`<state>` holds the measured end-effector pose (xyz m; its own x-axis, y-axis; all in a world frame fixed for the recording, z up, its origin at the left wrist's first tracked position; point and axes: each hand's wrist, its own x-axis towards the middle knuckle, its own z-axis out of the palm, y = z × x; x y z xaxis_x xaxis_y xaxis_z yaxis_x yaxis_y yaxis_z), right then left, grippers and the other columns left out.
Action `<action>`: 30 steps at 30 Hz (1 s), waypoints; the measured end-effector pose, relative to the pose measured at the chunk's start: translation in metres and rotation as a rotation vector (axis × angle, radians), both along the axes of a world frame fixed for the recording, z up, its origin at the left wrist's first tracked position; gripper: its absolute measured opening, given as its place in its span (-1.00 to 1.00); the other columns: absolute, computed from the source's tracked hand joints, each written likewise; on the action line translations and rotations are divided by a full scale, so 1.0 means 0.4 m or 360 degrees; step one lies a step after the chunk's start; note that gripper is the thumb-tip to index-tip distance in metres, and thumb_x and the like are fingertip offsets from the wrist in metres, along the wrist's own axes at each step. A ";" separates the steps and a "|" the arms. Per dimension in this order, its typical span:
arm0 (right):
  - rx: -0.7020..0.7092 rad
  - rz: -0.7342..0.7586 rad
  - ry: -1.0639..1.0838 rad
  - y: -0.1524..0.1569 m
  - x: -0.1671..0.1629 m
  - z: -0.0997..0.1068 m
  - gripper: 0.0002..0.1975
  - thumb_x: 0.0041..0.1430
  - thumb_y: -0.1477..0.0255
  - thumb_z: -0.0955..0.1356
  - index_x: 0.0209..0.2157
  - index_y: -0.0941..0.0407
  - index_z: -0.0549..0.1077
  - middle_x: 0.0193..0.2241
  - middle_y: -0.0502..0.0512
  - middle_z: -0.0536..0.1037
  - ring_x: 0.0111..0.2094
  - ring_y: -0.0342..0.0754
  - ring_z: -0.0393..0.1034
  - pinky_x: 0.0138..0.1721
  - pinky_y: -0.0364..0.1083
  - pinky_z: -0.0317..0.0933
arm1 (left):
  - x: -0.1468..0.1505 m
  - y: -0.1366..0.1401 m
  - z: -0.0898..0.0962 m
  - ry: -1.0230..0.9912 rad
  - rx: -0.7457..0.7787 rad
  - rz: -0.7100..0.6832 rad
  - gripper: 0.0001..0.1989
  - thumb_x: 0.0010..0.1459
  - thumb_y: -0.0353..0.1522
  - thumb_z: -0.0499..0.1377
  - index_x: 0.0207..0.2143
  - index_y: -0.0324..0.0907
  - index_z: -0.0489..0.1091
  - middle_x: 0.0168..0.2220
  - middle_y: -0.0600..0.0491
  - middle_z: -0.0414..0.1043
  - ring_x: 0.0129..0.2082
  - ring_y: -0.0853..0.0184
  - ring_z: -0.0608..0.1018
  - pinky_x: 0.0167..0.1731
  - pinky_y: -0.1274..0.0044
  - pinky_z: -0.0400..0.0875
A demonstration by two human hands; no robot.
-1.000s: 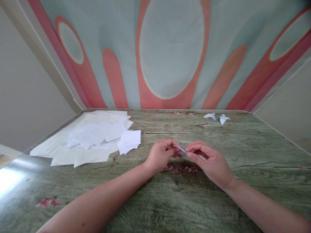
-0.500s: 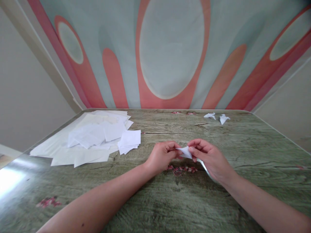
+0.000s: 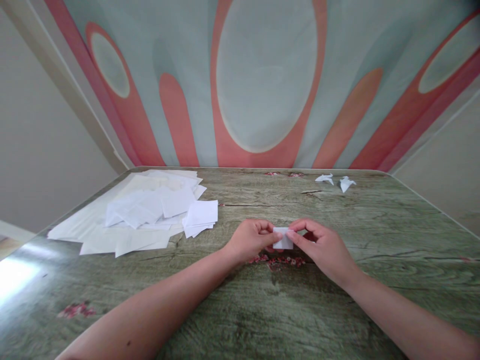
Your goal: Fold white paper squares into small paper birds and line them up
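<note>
Left hand (image 3: 250, 241) and right hand (image 3: 324, 248) both pinch a small folded paper (image 3: 283, 238). Loose paper sheets (image 3: 150, 210) lie at ten o'clock.

Paper stack (image 3: 144, 212) left on table (image 3: 393, 235), folded figures (image 3: 335, 181) far right

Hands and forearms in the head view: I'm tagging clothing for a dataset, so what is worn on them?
Nothing shows on either. The left hand and right hand are bare, with no gloves, rings, watch or bracelets visible. Both forearms are uncovered to the picture's lower edge; no sleeve comes into view.
</note>
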<state>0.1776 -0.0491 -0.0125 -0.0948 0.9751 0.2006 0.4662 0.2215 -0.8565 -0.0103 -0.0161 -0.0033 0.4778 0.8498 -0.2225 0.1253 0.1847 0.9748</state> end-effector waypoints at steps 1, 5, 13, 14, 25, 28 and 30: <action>-0.0054 0.0037 -0.0010 0.002 0.000 -0.002 -0.80 0.15 0.26 0.33 -0.37 0.09 0.48 -0.36 0.03 0.53 -0.41 -0.08 0.38 -0.39 -0.12 0.24 | -0.002 0.005 -0.005 -0.0009 0.0028 0.0057 -0.78 -0.02 -0.26 0.28 -0.44 -0.25 0.42 -0.52 0.07 0.50 -0.54 0.43 0.49 -0.50 0.63 0.36; -0.0054 0.0279 -0.0064 0.006 -0.004 -0.003 -0.78 0.20 0.29 0.30 -0.43 0.09 0.47 -0.30 0.04 0.51 -0.27 -0.06 0.40 -0.25 -0.10 0.25 | -0.010 0.025 -0.018 -0.0052 0.0064 0.0143 -0.77 -0.01 -0.28 0.26 -0.37 -0.28 0.43 -0.47 0.05 0.48 -0.52 0.43 0.47 -0.50 0.60 0.38; 0.0041 0.0269 -0.0206 -0.001 -0.019 -0.023 -0.86 0.20 0.36 0.28 -0.29 0.06 0.46 -0.30 0.05 0.52 -0.33 -0.06 0.41 -0.26 -0.08 0.27 | -0.028 0.040 -0.025 0.0177 0.0273 -0.0003 -0.79 0.05 -0.43 0.13 -0.21 -0.25 0.40 -0.45 0.10 0.43 -0.52 0.47 0.40 -0.53 0.66 0.25; 0.0020 0.0221 -0.0240 -0.001 -0.022 -0.028 -0.89 0.18 0.36 0.30 -0.29 0.06 0.44 -0.34 0.03 0.52 -0.38 -0.07 0.39 -0.32 -0.09 0.26 | -0.029 0.040 -0.025 0.0251 0.0328 -0.0051 -0.78 0.05 -0.45 0.12 -0.20 -0.23 0.38 -0.46 0.11 0.42 -0.53 0.47 0.39 -0.54 0.66 0.23; -0.0032 0.0306 -0.0335 0.004 -0.028 -0.045 -0.92 0.15 0.47 0.32 -0.30 0.06 0.44 -0.42 -0.03 0.50 -0.39 -0.10 0.38 -0.32 -0.10 0.23 | -0.036 0.048 -0.027 0.0668 0.0840 -0.0252 -0.76 0.00 -0.52 0.13 -0.22 -0.18 0.29 -0.32 0.10 0.42 -0.37 0.38 0.44 -0.36 0.57 0.32; 0.0127 0.0364 -0.0463 0.012 -0.019 -0.053 -0.92 0.15 0.51 0.32 -0.35 0.07 0.47 -0.38 0.00 0.49 -0.28 -0.06 0.37 -0.22 -0.07 0.22 | -0.043 0.051 -0.019 0.0915 0.1316 -0.0378 -0.86 0.01 -0.52 0.16 -0.33 -0.18 0.39 -0.28 0.05 0.40 -0.21 0.30 0.43 -0.16 0.49 0.30; 0.0228 0.0374 -0.0514 0.017 -0.011 -0.060 -0.90 0.16 0.54 0.32 -0.35 0.08 0.47 -0.35 0.02 0.48 -0.23 -0.05 0.36 -0.17 -0.06 0.21 | -0.048 0.050 -0.008 0.1068 0.1530 -0.0482 -0.89 0.06 -0.52 0.14 -0.36 -0.19 0.43 -0.28 0.02 0.40 -0.17 0.26 0.42 -0.12 0.47 0.28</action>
